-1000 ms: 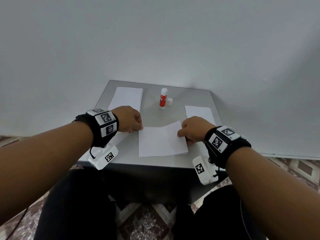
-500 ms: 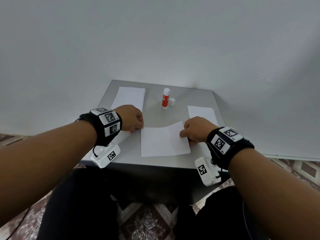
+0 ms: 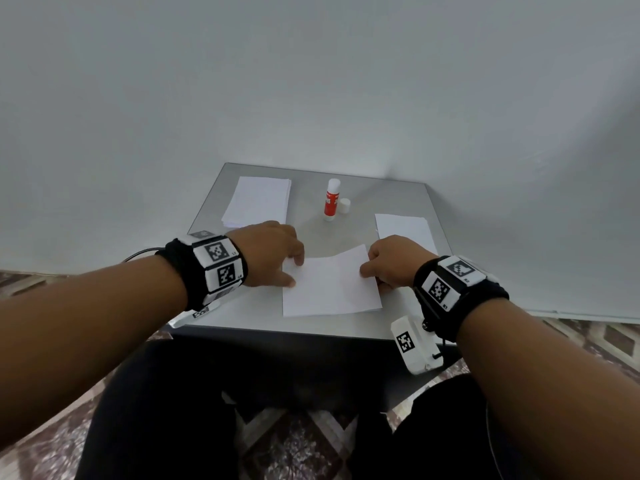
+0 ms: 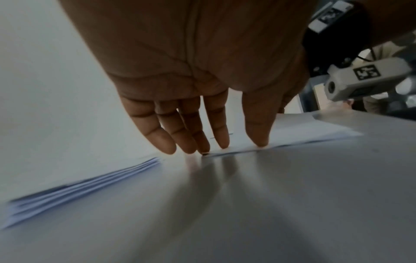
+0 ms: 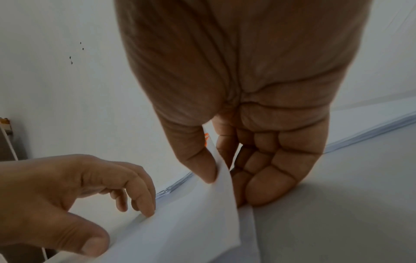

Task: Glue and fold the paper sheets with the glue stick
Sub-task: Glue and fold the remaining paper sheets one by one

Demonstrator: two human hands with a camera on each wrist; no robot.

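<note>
A white paper sheet lies folded over at the middle front of the grey table. My left hand presses its left edge with straight fingers. My right hand pinches the sheet's upper flap between thumb and fingers at the right edge and holds it slightly lifted. The red and white glue stick stands upright at the back middle with its white cap off beside it. Neither hand is near it.
A stack of white sheets lies at the back left, close behind my left hand, and shows in the left wrist view as stack of sheets. Another sheet lies at the right. A plain wall stands right behind the table.
My left hand has uncurled and slid right, onto the sheet's left edge. My right hand keeps its pinch on the right edge.
</note>
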